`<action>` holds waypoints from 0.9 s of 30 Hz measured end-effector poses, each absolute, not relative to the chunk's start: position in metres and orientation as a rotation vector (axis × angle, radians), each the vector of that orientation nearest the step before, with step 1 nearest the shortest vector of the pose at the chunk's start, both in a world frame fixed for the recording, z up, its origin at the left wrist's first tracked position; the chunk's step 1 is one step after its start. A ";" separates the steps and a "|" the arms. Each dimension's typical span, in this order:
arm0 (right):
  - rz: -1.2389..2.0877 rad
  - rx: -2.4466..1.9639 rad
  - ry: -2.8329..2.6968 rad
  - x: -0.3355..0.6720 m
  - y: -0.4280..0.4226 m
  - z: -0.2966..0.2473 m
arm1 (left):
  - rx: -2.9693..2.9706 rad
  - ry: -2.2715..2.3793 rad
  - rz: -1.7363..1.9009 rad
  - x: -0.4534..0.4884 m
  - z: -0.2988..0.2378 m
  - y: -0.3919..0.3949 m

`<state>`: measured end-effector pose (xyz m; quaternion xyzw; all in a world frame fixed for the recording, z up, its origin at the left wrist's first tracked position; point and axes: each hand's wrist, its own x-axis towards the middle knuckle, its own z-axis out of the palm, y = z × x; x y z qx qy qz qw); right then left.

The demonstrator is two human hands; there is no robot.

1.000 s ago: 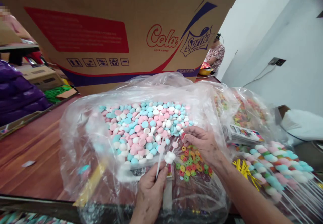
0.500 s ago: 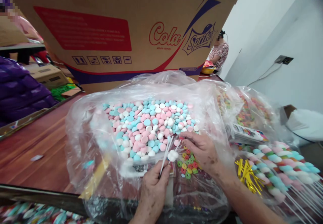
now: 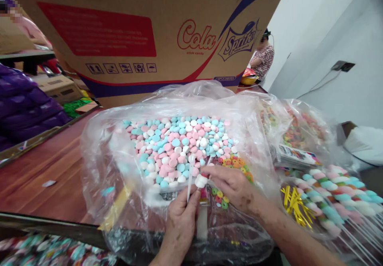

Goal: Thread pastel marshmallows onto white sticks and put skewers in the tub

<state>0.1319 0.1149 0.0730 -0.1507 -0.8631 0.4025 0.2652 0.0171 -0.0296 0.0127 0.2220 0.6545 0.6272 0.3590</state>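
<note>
Low in the middle, my left hand is closed around thin white sticks. One stick carries a white marshmallow just above my fingers. My right hand pinches a small red gummy ring on that stick, right against the marshmallow. Behind both hands, pink, blue and white marshmallows lie heaped in an opened clear plastic bag. Coloured gummy rings are spread beside and partly beneath my right hand.
A big cardboard box stands behind the bag. Finished marshmallow skewers, gold twist ties and a stack of printed cards lie at right. Another person sits at the back. Wrapped sweets lie below the table edge.
My right hand has brought the red gummy ring down the stick, from near its tip to the white marshmallow. The sticks in my left hand now stand more upright.
</note>
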 end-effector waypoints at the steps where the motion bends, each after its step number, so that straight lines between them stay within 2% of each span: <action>1: 1.096 -0.517 -2.283 0.131 0.120 0.078 | 0.510 1.645 1.679 0.018 0.013 -0.029; 4: 0.936 -0.796 -2.267 0.123 0.136 0.088 | 0.393 1.533 1.842 0.020 0.013 -0.026; 8: 0.532 -0.734 -2.807 0.098 0.142 0.085 | 0.335 1.455 1.925 0.018 0.012 -0.024; 11: 0.324 -0.749 -2.967 0.079 0.137 0.071 | 0.325 1.447 1.906 0.016 0.012 -0.023; 19: 0.547 -0.784 -2.709 0.102 0.162 0.072 | 0.277 1.451 1.903 0.019 0.018 -0.022; 24: 0.543 -0.645 -2.786 0.114 0.164 0.069 | 0.306 1.496 1.864 0.020 0.024 -0.023; 27: 0.415 -0.629 -2.933 0.111 0.153 0.066 | 0.320 1.495 1.860 0.020 0.024 -0.024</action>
